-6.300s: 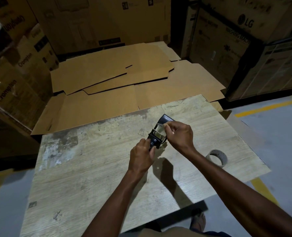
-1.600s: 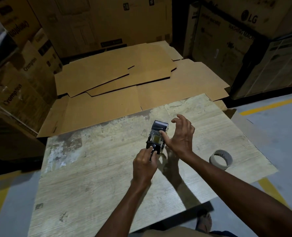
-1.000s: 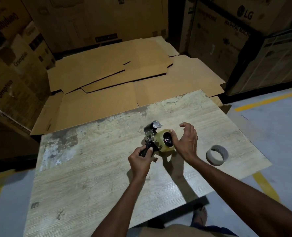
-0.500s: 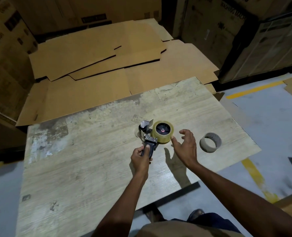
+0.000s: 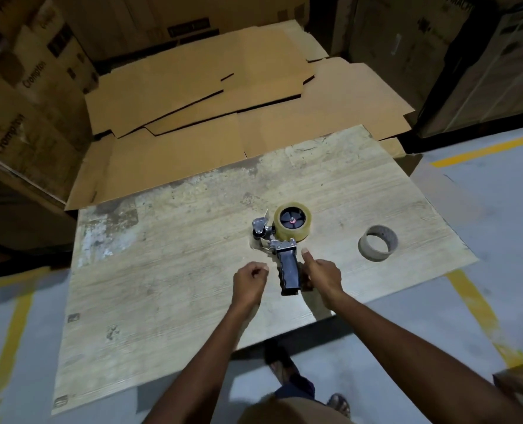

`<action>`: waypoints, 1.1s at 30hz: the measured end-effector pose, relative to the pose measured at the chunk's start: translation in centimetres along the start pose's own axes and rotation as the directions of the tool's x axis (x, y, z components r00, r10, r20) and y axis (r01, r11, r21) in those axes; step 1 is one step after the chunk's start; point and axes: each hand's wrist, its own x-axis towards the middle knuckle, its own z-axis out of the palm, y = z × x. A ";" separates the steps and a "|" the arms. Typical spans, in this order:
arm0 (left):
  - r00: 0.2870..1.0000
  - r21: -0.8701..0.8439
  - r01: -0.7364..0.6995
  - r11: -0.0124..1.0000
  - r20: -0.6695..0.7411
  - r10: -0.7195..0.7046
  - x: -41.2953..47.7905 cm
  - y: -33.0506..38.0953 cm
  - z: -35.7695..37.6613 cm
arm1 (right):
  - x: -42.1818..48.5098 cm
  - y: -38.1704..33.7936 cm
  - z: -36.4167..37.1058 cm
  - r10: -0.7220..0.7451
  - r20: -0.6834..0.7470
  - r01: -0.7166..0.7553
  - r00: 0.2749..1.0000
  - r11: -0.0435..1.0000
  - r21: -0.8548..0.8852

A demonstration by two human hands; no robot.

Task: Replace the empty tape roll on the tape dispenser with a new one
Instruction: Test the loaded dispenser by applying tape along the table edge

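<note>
The tape dispenser (image 5: 284, 246) lies flat on the table (image 5: 162, 270), the new tape roll (image 5: 293, 222) on its hub; its handle points between the hands; the left hand (image 5: 250, 278), fist curled, holds nothing just beside it; the right hand (image 5: 322, 275) touches the handle's other side, its grip unclear; the empty core (image 5: 378, 242) lies apart to the right.

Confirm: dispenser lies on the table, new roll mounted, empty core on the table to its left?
No. The head view shows the empty core to the right of the dispenser, not the left. The dispenser does lie on the table with the new roll mounted.
</note>
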 end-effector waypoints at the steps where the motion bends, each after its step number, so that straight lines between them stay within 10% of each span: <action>1: 1.000 0.013 -0.007 1.000 -0.025 0.007 -0.1 0.0 -0.6 | 0.5 0.2 -0.1 0.027 0.030 -0.027 0.999 0.999 0.027; 9: 0.998 0.075 -0.063 0.995 -0.001 0.063 0.8 0.2 -3.5 | 0.8 -1.2 1.5 0.166 0.603 -0.539 0.780 0.668 0.514; 19: 0.988 0.202 -0.152 0.968 0.073 0.139 2.9 1.8 -4.2 | 3.2 -2.6 2.0 0.106 0.760 -0.645 0.641 0.611 0.459; 29: 0.998 0.087 -0.058 0.995 0.025 0.056 5.1 1.9 -6.1 | 3.5 -4.6 1.9 -0.084 0.876 -0.817 0.474 0.328 0.474; 33: 0.990 -0.013 0.113 0.994 0.086 -0.111 6.3 1.5 -6.4 | 3.4 -6.7 0.2 -0.017 0.856 -0.747 0.517 0.479 0.461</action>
